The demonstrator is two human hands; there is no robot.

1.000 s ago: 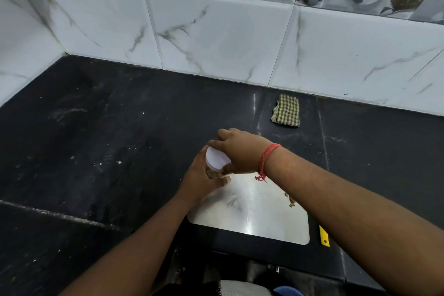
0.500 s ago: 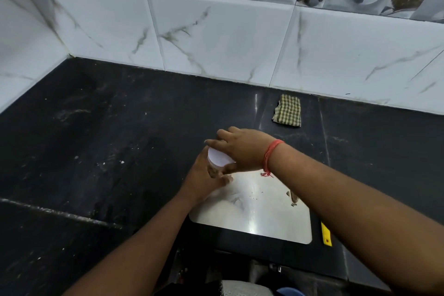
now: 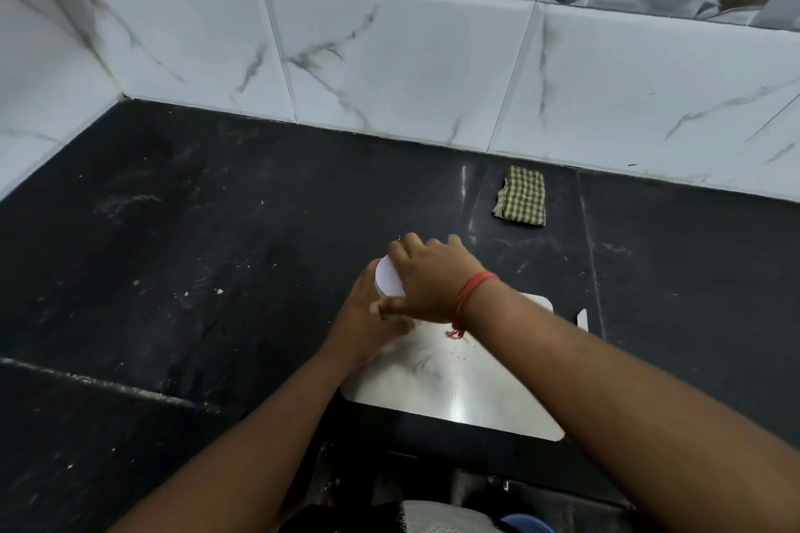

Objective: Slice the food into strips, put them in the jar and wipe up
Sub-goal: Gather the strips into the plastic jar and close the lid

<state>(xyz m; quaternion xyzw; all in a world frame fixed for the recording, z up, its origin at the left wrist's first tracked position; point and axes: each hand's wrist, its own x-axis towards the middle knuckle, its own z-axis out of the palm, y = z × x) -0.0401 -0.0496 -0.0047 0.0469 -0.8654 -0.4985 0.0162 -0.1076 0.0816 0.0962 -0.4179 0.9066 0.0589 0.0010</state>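
A small jar with a white lid (image 3: 386, 278) stands at the far left corner of the steel cutting board (image 3: 459, 385). My left hand (image 3: 363, 325) grips the jar's body from the near left side. My right hand (image 3: 433, 277), with a red thread at the wrist, lies over the white lid with its fingers curled round the lid's rim. The jar's contents are hidden by both hands. Small dark food scraps dot the board near my right wrist.
A folded green checked cloth (image 3: 521, 196) lies by the back wall on the black counter (image 3: 195, 273). The white tip of a knife (image 3: 582, 319) shows beside the board's right edge. White tiled walls close the back and left.
My right hand has turned a little on the lid, its fingers further to the back. The jar and my left hand stay in place. The view has shifted slightly.
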